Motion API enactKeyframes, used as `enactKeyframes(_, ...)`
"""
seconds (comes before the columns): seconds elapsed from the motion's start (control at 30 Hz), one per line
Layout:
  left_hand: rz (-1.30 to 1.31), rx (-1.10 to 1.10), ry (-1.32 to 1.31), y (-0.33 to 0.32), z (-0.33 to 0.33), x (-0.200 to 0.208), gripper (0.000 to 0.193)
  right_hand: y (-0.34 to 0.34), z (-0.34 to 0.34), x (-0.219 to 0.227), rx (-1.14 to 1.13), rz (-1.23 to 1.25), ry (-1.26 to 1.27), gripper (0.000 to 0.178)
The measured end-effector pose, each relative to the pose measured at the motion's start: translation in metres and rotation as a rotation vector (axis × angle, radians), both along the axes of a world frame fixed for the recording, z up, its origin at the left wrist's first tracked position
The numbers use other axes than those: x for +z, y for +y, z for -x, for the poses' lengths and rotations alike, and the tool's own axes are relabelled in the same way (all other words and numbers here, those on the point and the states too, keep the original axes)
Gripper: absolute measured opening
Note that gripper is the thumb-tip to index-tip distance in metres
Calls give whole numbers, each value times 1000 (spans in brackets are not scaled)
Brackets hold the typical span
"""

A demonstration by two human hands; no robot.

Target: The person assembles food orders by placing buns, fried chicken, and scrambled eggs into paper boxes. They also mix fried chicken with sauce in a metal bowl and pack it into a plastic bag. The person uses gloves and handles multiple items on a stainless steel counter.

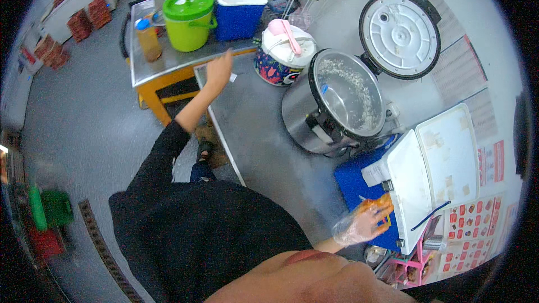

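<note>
My right hand (359, 225), in a clear plastic glove, is closed on an orange-brown piece of food (382, 206) that looks like fried chicken. It is beside the blue side of a cooler box (352, 182), whose white lid (449, 148) is raised against the wall. My bare left hand (219, 71) is stretched out over the near edge of the steel table (252, 118), fingers extended and holding nothing that I can see. A small white scrap (233, 78) shows close to it.
A large steel rice cooker (306, 109) stands with its lid (400, 36) up, rice clinging inside. By it is a patterned container (269, 68) with a pink scoop (291, 39) on top. A side table holds a green bucket (190, 25), an orange bottle (148, 42) and another blue cooler (238, 19).
</note>
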State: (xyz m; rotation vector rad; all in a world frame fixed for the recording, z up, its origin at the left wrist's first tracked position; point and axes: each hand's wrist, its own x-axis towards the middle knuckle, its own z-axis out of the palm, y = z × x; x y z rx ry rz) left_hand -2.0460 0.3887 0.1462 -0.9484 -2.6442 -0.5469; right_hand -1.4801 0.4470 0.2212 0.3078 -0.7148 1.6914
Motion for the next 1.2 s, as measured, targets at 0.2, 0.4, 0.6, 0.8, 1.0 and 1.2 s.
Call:
enactKeyframes(0.2, -423, -443, 594, 234, 180, 116, 35, -26, 92, 1, -415, 62, -74, 51)
enactKeyframes(0.4, -689, -610, 766, 355, 333, 209, 19, 8, 185, 23, -606, 150, -88, 51)
enactKeyframes(0.6, -319, -673, 639, 314, 388, 216, 25, 55, 246, 37, -672, 206, -97, 50)
enactKeyframes(0.8, -633, -501, 181, 203, 388, 156, 26, 99, 276, 32, -650, 237, -98, 49)
enactKeyframes(1.0, -527, -284, 301, 217, 346, 132, 32, 109, 287, 35, -663, 263, -117, 49)
enactKeyframes(1.2, -550, -620, 352, 360, 341, 137, 36, 94, 280, 40, -709, 258, -113, 48)
